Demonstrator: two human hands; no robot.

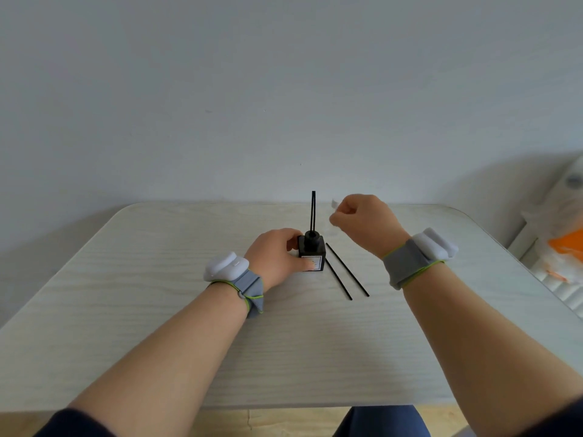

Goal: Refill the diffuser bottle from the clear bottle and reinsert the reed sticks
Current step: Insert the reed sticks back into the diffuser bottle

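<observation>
The left hand point(277, 253) is wrapping around the black diffuser bottle point(312, 253) sitting near the middle of the frame on the desk point(126, 294), thumb pressing on the front label and fingers curling round the far side. I'm guessing that's to stop a small, light bottle tipping while stuff goes into its narrow neck. A couple of reed sticks point(313, 211) are already standing upright in the neck, close together. Two more loose sticks point(347, 269) are lying flat on the desk just right of the bottle, roughly parallel, slanting toward the lower right, parked within easy reach of the other hand, by the look of it.

The right hand point(362, 220) is hovering above the desk, right of the standing sticks, curled into a loose fist with the wrist bent and the back of the hand facing the camera. Something small and pale is poking out at the fingertips, but it's too blurry to say what it is or whether the hand is really gripping it. Could be the clear bottle, can't tell. Both forearms are reaching in from the bottom of the frame, each with a grey wristband point(410, 263) carrying a white pod.

So the refill seems done and the reinserting is about halfway.
</observation>
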